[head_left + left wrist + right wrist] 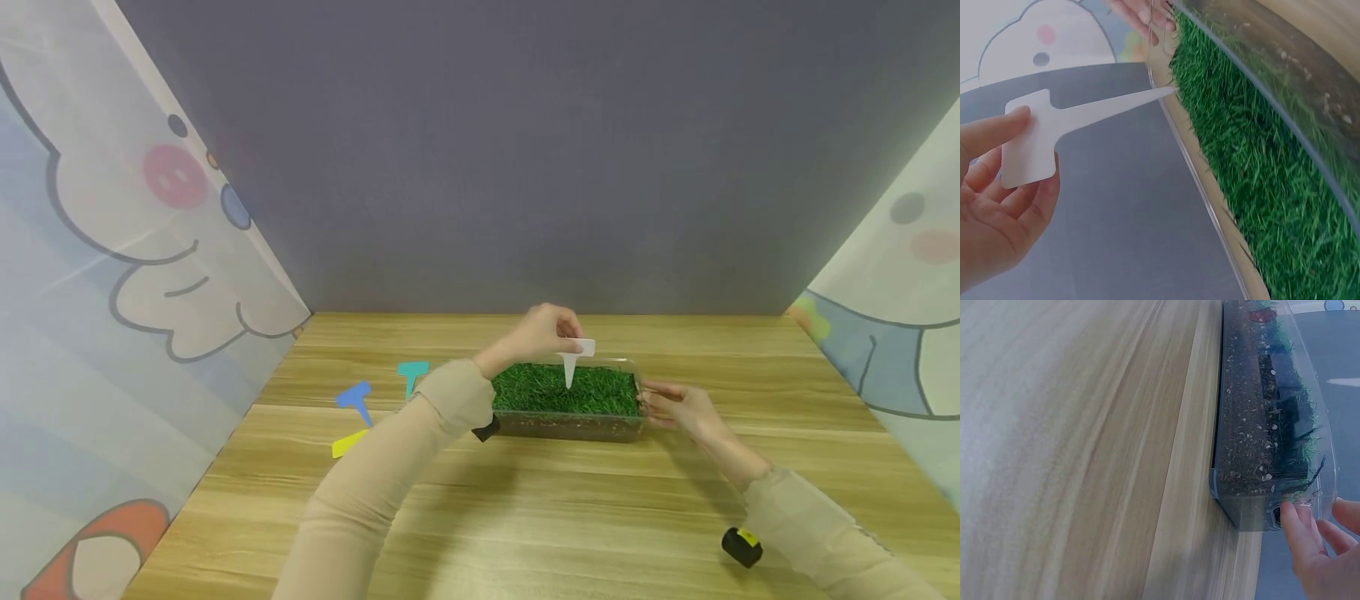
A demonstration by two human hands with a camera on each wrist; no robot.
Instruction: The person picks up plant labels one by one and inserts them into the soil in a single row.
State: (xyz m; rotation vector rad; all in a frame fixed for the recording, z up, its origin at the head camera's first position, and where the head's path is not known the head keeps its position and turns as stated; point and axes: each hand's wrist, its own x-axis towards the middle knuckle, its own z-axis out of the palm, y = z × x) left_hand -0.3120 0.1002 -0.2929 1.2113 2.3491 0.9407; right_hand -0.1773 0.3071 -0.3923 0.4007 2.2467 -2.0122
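**White tag over the grass tray, right hand on the tray end**

Left hand (pixel 542 333) pinches the flat head of a white plant tag (pixel 573 360) between thumb and fingers. The tag's spike points down at the grass (pixel 562 390). In the left wrist view the tip sits right at the grass edge by the clear wall; can't tell if it's in yet.

The tray (pixel 572 427) is a clear rectangular box, with soil visible through the side wall (right wrist view shows it best) and green grass on top. It sits on the wooden surface (pixel 525 517), roughly dead centre and toward the far edge.

Right hand (pixel 678 408) is at the tray's 3 o'clock end, with fingertips (pixel 1300 528) pressed against the clear end wall. The fingers look fairly straight, steadying rather than wrapped around anything.

Three spare tags lie flat on the surface at about 9 o'clock from the tray: teal tag (pixel 412 372) nearest it, blue tag (pixel 355 399) further out, yellow tag (pixel 349 443) closest to the person. All are clear of the tray and apart from each other.

Both forearms wear beige sleeves (pixel 390 467). A small black-and-yellow device (pixel 742 547) sits at the right wrist.
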